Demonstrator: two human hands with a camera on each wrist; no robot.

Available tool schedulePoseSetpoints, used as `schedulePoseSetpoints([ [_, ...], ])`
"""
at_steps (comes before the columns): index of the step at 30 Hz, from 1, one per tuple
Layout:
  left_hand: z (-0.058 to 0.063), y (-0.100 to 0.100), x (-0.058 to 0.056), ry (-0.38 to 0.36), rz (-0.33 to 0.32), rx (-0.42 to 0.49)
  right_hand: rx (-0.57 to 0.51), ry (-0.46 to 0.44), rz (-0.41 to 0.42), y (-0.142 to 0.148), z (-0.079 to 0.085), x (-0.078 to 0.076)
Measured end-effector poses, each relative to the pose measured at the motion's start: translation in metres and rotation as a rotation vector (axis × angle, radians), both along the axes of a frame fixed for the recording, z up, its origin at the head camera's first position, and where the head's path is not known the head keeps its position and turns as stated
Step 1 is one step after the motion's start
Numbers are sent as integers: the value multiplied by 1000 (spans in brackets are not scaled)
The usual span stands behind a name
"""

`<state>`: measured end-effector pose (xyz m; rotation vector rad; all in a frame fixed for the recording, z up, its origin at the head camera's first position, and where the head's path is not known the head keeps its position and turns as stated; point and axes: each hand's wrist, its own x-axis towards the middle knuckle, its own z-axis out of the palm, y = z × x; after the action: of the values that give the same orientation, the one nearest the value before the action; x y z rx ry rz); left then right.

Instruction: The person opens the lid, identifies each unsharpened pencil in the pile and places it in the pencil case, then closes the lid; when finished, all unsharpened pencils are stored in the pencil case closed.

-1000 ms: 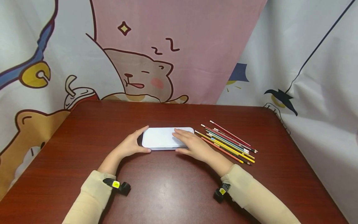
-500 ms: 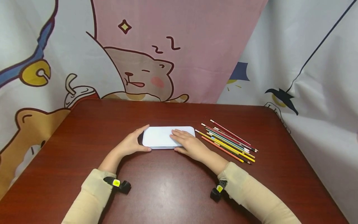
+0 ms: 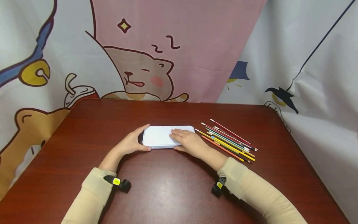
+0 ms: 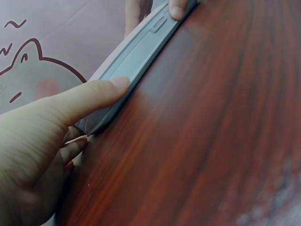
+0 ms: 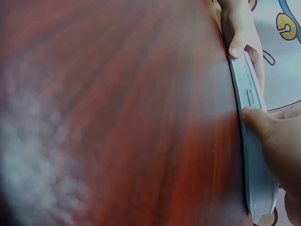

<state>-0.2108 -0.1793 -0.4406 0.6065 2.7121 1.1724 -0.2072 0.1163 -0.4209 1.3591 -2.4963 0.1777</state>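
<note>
A flat white case (image 3: 159,137) with rounded corners lies on the table, its lid down. In the left wrist view a small clasp (image 4: 159,23) shows on its pale front side. My left hand (image 3: 130,143) grips the case's left end, thumb on the front side and fingertips at the back corner. My right hand (image 3: 193,143) lies over the right part of the lid with fingers extended, its thumb against the front side beside the clasp in the right wrist view. Several pencils (image 3: 226,141) lie loosely together just right of the case.
The reddish-brown wooden table (image 3: 165,186) carries the case and the pencils. Behind it hangs a printed cloth (image 3: 201,56) with cartoon animals. Both wrists wear black camera straps, and the sleeves are cream.
My right hand has shifted slightly left over the lid, its forearm following. The left hand keeps its grip, and the case and pencils stay in place.
</note>
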Motion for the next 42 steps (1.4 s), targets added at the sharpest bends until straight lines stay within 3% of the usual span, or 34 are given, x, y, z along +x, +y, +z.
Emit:
schedulePoseSetpoints([
  [11,-3,1,0,-3,-4,19,89,47,17,-6,5,-4],
  [14,-3,0,0,-4,-9,30,123,124,36,-10,5,-4],
  [21,0,1,0,10,-16,21,249,402,90,-16,4,-1],
  [26,1,1,0,2,-17,14,319,526,102,-18,5,4],
  [31,1,1,-1,6,-24,14,397,604,105,-21,5,7],
  [42,-1,-1,-1,7,-11,6,489,670,104,-27,4,13],
])
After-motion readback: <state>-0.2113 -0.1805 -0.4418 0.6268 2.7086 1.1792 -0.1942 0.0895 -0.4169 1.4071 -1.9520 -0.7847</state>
